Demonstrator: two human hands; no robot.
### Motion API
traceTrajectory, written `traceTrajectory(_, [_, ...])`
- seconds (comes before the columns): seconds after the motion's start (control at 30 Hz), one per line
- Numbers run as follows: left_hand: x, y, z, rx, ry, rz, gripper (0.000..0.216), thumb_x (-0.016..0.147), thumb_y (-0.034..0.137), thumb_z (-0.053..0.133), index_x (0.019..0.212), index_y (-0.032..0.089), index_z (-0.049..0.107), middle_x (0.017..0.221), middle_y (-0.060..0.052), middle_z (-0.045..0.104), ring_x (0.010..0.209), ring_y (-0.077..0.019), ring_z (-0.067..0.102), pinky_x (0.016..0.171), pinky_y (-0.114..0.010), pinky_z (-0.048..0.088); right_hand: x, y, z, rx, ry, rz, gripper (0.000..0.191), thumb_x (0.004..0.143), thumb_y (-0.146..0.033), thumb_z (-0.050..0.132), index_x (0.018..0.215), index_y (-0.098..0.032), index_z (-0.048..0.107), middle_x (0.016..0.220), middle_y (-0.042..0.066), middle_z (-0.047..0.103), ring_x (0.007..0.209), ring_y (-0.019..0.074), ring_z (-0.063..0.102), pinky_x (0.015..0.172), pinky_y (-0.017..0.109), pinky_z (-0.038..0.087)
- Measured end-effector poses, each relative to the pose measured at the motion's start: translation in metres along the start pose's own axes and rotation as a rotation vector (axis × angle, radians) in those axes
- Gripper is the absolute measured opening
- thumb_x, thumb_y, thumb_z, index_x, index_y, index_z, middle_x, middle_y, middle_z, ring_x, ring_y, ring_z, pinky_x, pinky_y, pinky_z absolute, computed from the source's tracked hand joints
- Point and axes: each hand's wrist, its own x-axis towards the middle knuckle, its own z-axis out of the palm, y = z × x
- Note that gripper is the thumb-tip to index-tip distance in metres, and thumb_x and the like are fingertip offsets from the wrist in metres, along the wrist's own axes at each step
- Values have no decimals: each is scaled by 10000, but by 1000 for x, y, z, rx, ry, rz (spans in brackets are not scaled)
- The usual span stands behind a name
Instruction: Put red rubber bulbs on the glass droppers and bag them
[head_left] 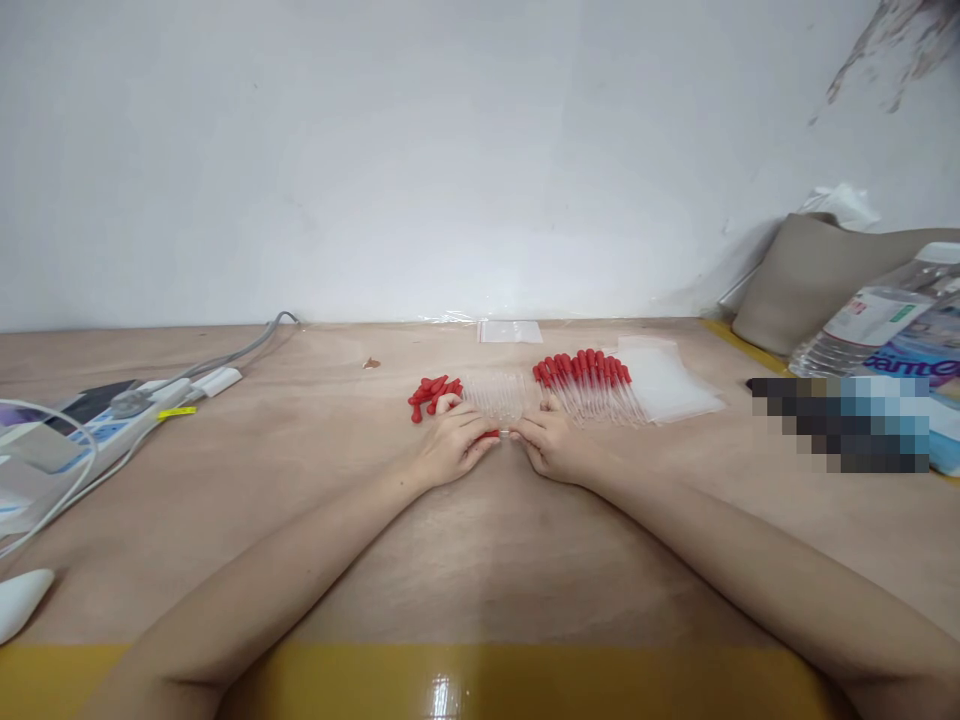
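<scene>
2 hands meet over the tabletop (502, 570), a red bulb and a clear tube between them.

From my remote seat, I see the left hand (454, 442) pinching the red bulb (489, 434) and the right hand (556, 446) pinching the clear tube (505, 432), which bridges the fingertips. Just beyond lie a row of clear tubes (491, 393), the loose red bulbs (429, 396) near the left hand and the red-topped droppers (589, 375) near the right, their far side beside a translucent bag (667, 380), so I read little room forward. My widest stretch is between the forearms, back to the yellow front edge (360, 685). The power strip (101, 440) bounds me at far left, the plastic bottle (855, 325) at far right; both stand well apart from the hands.
</scene>
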Motion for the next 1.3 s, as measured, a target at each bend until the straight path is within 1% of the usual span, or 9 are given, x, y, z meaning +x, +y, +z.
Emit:
traceTrajectory(0.2, [-2, -6, -2, 41, 113, -41, 176, 847, 336, 518, 928, 235, 637, 892, -2, 686, 908, -177, 563, 928, -394, 286, 0, 2, -8, 35, -12, 62, 235, 892, -251, 412, 865, -153, 624, 693, 26, 629, 659, 123, 519, 750, 297, 306])
traceTrajectory(0.37, [-5, -10, -2, 49, 132, -61, 176, 816, 363, 558, 916, 244, 640, 924, 3, 688, 981, -190, 562, 1012, -437, 251, -6, 7, -10, 76, -32, 120, 216, 881, -270, 441, 883, -169, 632, 729, 32, 661, 734, 138, 572, 836, 328, 336])
traceTrajectory(0.5, [-5, -11, -1, 47, 129, -65, 174, 805, 371, 571, 894, 235, 635, 924, 1, 688, 986, -198, 568, 1044, -464, 218, -8, 9, -9, 115, 23, 148, 191, 864, -267, 465, 869, -180, 636, 819, 58, 679, 836, 165, 595, 851, 358, 373])
traceTrajectory(0.63, [-4, -9, -1, 54, 111, -68, 186, 813, 346, 563, 942, 231, 633, 979, -8, 677, 1039, -207, 548, 1039, -464, 243, -6, 8, -3, 180, 118, 140, 157, 857, -217, 464, 880, -180, 615, 912, 67, 679, 920, 176, 594, 843, 362, 416])
traceTrajectory(0.73, [-3, -8, 0, 44, 93, -58, 208, 837, 321, 532, 1004, 232, 620, 993, -13, 675, 1048, -204, 551, 1050, -474, 224, -5, 7, 2, 228, 148, 137, 153, 865, -199, 445, 892, -177, 594, 936, 74, 674, 920, 166, 603, 848, 357, 439])
traceTrajectory(0.93, [-3, -9, 4, -41, 86, -10, 196, 865, 269, 491, 1011, 217, 610, 1001, -24, 675, 1023, -171, 582, 1059, -445, 229, -7, 7, 5, 279, 152, 136, 142, 865, -187, 439, 895, -169, 576, 927, 80, 674, 944, 161, 605, 868, 353, 452])
traceTrajectory(1.17, [-1, -7, 3, -46, 48, -5, 182, 870, 264, 482, 993, 234, 613, 1007, -17, 674, 1038, -174, 576, 1054, -458, 206, -7, 7, 4, 258, 99, 139, 152, 870, -194, 429, 881, -166, 578, 896, 65, 677, 902, 146, 606, 851, 325, 435])
traceTrajectory(1.23, [-1, -8, 2, -2, 54, -15, 180, 868, 270, 483, 983, 239, 618, 999, -9, 676, 1066, -182, 556, 1055, -458, 198, -4, 4, 1, 214, 66, 131, 167, 872, -195, 427, 878, -153, 588, 869, 62, 677, 872, 142, 600, 824, 303, 420])
traceTrajectory(1.3, [-2, -9, 1, 61, 76, -44, 220, 857, 306, 498, 1036, 229, 599, 1048, -26, 656, 1126, -205, 506, 1056, -460, 188, -2, 3, -3, 130, 10, 139, 190, 874, -211, 427, 864, -154, 608, 852, 54, 672, 842, 148, 583, 788, 302, 391])
